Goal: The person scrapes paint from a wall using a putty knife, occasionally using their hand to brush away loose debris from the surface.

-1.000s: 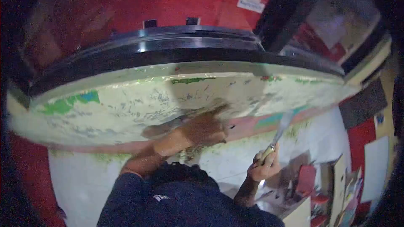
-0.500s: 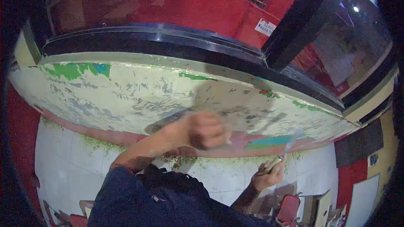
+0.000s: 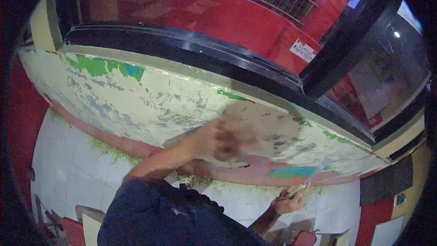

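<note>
My left hand [image 3: 234, 139] is in front of the scraped wall [image 3: 173, 118], smeared by motion. Its fingers are too blurred to show whether they hold anything. Lower and to the right, the fingers of my right hand [image 3: 291, 202] wrap round the handle of a scraper [image 3: 321, 166]. Its flat pale blade points up, near a teal patch [image 3: 291, 171] low on the wall. Cream paint with grey worn spots covers most of the wall, and green patches [image 3: 93, 66] show along its top edge.
Above the wall runs a dark window frame [image 3: 191, 50] with glass. Paint flakes [image 3: 107, 151] lie along the foot of the wall on the white tiled floor [image 3: 73, 164]. Red chairs [image 3: 73, 230] stand at the bottom of the view.
The view has shifted and tilted, showing more beyond the window. My left hand appears slightly farther right and is more blurred. My right hand still holds the scraper.
</note>
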Demonstrator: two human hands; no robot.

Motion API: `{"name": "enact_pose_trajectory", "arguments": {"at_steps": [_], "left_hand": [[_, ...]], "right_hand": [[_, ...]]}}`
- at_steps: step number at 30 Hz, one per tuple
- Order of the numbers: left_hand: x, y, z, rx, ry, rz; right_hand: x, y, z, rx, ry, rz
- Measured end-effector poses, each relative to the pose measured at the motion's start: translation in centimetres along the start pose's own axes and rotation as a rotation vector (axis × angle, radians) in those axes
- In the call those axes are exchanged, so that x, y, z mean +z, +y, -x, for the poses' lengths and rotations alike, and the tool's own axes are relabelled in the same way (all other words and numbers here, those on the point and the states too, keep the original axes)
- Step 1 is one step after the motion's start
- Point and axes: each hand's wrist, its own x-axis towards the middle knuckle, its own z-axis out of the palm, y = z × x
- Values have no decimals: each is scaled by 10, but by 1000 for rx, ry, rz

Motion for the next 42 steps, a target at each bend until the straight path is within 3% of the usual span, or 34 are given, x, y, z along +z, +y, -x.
{"name": "enact_pose_trajectory", "arguments": {"at_steps": [2, 5, 7, 9, 10, 11, 12, 14, 15, 16, 17, 19, 22, 23, 24, 25, 26, 28, 30, 31, 32, 33, 34, 39, 42], "left_hand": [[-36, -9, 13, -176, 178, -420], [-72, -6, 2, -357, 534, -681], [-59, -3, -11, -443, 524, -921], [-14, -14, 7, -407, -316, -488], [8, -19, 16, -475, -663, -208], [18, -3, 15, -174, -515, -207], [26, 9, 17, 126, -364, -204], [11, 22, 15, 161, -74, -37], [-8, 26, 13, -93, 59, 120], [-18, 14, 19, -194, 149, -47], [-29, 2, 25, -308, 225, -202], [-57, -49, 56, -89, 230, -1082], [-104, -56, 74, -275, 390, -1046], [-120, -59, 77, -462, 569, -1004], [-136, -64, 79, -647, 742, -947], [-157, -70, 78, -679, 1005, -722], [-173, -77, 79, -700, 1248, -469], [-173, -90, 83, -787, 1300, -612], [-135, -78, 67, -758, 1058, -871], [-113, -63, 45, -731, 1009, -869], [-91, -47, 25, -698, 964, -868], [-69, -35, 9, -662, 861, -864], [-49, -23, -3, -617, 763, -869], [29, -1, -20, -296, 294, -864], [84, 2, -13, -56, -3, -708]], "right_hand": [[-7, 1, -5, 71, 33, 83], [-12, 11, -7, 131, 47, 63], [-15, 17, -5, 163, -21, 112], [-20, 32, -10, -255, -153, 392], [-11, 25, -6, -49, -121, 171], [-3, 20, -3, 161, -91, -49], [-1, 19, -2, 124, -134, -103], [-15, 25, -10, 68, -160, -123], [-20, 28, -13, 41, -163, -136], [-11, 22, -12, 66, 14, -81], [-14, 23, -14, 65, 32, -24], [-27, 18, -13, 115, 37, 125], [-36, 18, -11, 147, 27, 166], [-43, 23, -12, 142, 33, 146], [-55, 36, -14, 44, -41, 350], [-61, 42, -14, -68, -94, 549], [-65, 49, -14, -28, -84, 606], [-66, 62, -12, -265, -130, 705], [-46, 42, -9, -339, -201, 545], [-30, 29, -5, -263, -238, 393], [-16, 19, 0, -161, -245, 214], [-3, 12, 7, 182, 33, 1], [-13, 19, 1, -32, -122, 237], [-17, 4, 15, 149, -105, -122], [-34, 3, 21, 121, -44, -106]]}}
